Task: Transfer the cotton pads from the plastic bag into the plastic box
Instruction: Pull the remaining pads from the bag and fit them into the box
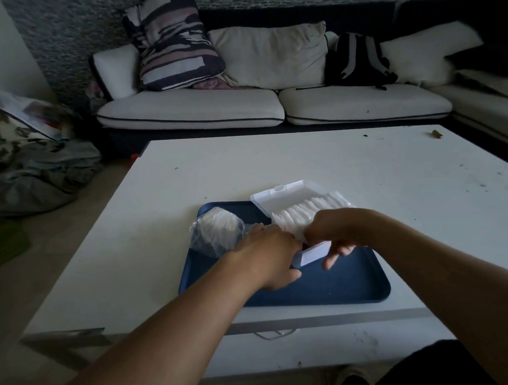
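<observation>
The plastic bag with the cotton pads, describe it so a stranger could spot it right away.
On the white table sits a blue tray. The plastic bag lies at its far left corner, beside the open white box. It alone is clear and crinkled, with white pads showing through.

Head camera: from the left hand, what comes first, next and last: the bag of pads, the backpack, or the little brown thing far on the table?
From the left hand:
1. Bag of pads, beside it on the tray.
2. Little brown thing, far right table corner.
3. Backpack, on the sofa.

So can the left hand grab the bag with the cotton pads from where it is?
Probably yes. The left hand sits right beside the plastic bag on the blue tray, with nothing between them. It seems busy at the plastic box, though.
</observation>
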{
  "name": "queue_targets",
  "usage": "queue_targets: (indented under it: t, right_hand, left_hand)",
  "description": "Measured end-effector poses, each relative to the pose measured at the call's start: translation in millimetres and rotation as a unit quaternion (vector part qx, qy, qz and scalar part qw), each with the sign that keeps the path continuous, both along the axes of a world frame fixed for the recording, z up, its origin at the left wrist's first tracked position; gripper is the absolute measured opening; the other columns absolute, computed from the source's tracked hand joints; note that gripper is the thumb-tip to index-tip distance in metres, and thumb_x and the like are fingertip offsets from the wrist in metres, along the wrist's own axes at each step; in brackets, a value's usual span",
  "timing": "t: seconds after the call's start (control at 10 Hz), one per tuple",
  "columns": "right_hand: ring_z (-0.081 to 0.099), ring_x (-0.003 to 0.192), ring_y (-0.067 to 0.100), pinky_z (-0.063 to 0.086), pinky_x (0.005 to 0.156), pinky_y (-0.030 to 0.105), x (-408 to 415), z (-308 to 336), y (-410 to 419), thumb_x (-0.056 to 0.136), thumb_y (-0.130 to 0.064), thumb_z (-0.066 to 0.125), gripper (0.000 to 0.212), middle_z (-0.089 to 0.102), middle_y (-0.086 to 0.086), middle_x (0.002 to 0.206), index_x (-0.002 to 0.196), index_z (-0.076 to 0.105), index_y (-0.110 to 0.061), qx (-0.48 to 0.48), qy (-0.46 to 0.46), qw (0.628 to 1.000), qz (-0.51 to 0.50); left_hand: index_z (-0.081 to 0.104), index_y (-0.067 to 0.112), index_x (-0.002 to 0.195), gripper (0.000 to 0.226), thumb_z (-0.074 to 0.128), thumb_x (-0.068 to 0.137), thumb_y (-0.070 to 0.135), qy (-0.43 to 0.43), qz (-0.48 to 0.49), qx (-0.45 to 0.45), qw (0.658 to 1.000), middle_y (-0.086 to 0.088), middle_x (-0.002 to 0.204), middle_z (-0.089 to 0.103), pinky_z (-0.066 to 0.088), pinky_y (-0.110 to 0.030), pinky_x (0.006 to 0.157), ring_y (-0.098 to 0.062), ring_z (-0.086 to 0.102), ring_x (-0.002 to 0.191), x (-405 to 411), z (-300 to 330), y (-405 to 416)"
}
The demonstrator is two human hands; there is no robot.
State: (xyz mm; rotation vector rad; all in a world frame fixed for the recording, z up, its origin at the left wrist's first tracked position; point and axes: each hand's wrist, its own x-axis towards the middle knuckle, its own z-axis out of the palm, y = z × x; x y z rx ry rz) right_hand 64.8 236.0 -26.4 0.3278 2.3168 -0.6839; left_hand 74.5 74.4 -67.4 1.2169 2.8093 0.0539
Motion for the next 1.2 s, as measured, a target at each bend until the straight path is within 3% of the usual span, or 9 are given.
queue_targets:
  t: [0.3,0.4,0.5,0.6,0.8,0.9,1.0,1.1,1.2]
  right_hand:
    - [0.068,0.070,0.014,0.053,0.063,0.021,9.8,23.0,-27.8,0.090,-0.006,0.062,0.019,0.079,0.008,0.092,0.099,0.078,-0.002,-0.065,0.148,0.973,0.167]
    - [0.063,0.090,0.012,0.050,0.083,0.019,10.4,3.7,-42.7,0.091,-0.001,0.051,0.037,0.075,-0.006,0.104,0.115,0.075,-0.016,0.019,0.238,0.914,0.328]
    - [0.050,0.083,0.014,0.038,0.068,0.007,-5.2,-28.1,-56.8,0.093,0.002,0.051,0.032,0.058,-0.013,0.085,0.116,0.069,-0.011,0.011,0.284,0.899,0.333]
    - [0.053,0.099,0.017,0.046,0.092,0.024,-15.6,-53.2,-68.2,0.095,-0.002,0.052,0.045,0.063,0.009,0.126,0.140,0.053,-0.010,0.021,0.299,0.903,0.307]
    - [0.062,0.105,-0.007,0.046,0.088,0.007,-20.5,-55.0,-82.6,0.104,-0.027,0.007,0.047,0.064,-0.024,0.120,0.134,0.041,-0.036,0.127,0.460,0.799,0.365]
    - [0.064,0.108,0.014,0.044,0.083,0.004,-15.7,-37.5,-84.7,0.095,-0.036,0.019,0.057,0.067,-0.002,0.120,0.127,0.062,-0.019,0.072,0.293,0.885,0.355]
    - [0.064,0.112,0.033,0.054,0.091,0.040,-15.5,-39.9,-88.6,0.075,-0.045,0.004,0.089,0.065,0.014,0.127,0.134,0.061,-0.011,0.142,0.389,0.805,0.425]
    - [0.059,0.055,0.023,0.045,0.044,0.026,-12.0,-45.9,-97.2,0.093,-0.049,0.036,0.047,0.065,0.001,0.079,0.103,0.067,-0.015,0.211,0.471,0.765,0.385]
    - [0.055,0.048,0.016,0.023,0.046,0.022,-9.4,-43.1,-95.2,0.079,-0.047,0.067,0.030,0.052,-0.003,0.068,0.082,0.061,-0.017,0.206,0.495,0.759,0.368]
  left_hand:
    - [0.068,0.017,0.114,0.025,0.065,0.092,0.029,0.058,0.214,0.440,0.870,0.002,0.114,0.070,0.054,-0.035,0.095,-0.016,0.065,0.106,-35.4,45.8,-66.2]
    - [0.047,0.011,0.142,0.056,0.056,0.098,0.042,-0.054,0.415,0.294,0.859,-0.009,0.145,0.054,0.043,-0.036,0.100,-0.028,0.052,0.130,-55.7,16.0,-102.5]
    - [0.056,0.007,0.128,0.056,0.048,0.096,0.052,-0.205,0.451,0.286,0.820,-0.014,0.132,0.061,0.049,-0.042,0.100,-0.031,0.059,0.118,-64.5,-15.2,-120.0]
    - [0.066,0.006,0.104,0.039,0.049,0.101,0.041,-0.232,0.439,0.351,0.794,-0.017,0.112,0.069,0.051,-0.039,0.093,-0.030,0.065,0.102,-67.1,-23.5,-119.7]
    - [0.070,0.009,0.104,0.022,0.050,0.101,0.018,-0.177,0.393,0.282,0.857,-0.007,0.100,0.070,0.053,-0.038,0.084,-0.028,0.064,0.093,-71.0,-29.7,-116.2]
    - [0.073,0.013,0.110,0.025,0.051,0.098,0.011,-0.136,0.356,0.246,0.891,-0.006,0.108,0.072,0.055,-0.040,0.091,-0.027,0.066,0.100,-68.8,-28.6,-117.1]
    - [0.072,0.018,0.113,0.026,0.051,0.099,0.014,-0.149,0.342,0.240,0.896,-0.003,0.111,0.072,0.055,-0.039,0.092,-0.024,0.065,0.101,-65.4,-27.0,-117.3]
    - [0.068,0.022,0.116,0.025,0.050,0.101,0.031,-0.183,0.336,0.269,0.884,0.000,0.115,0.070,0.053,-0.040,0.096,-0.021,0.064,0.106,-62.9,-24.7,-114.1]
    - [0.064,0.028,0.126,0.035,0.047,0.100,0.047,-0.218,0.318,0.269,0.883,0.004,0.124,0.065,0.048,-0.036,0.100,-0.018,0.059,0.114,-60.9,-22.5,-108.2]
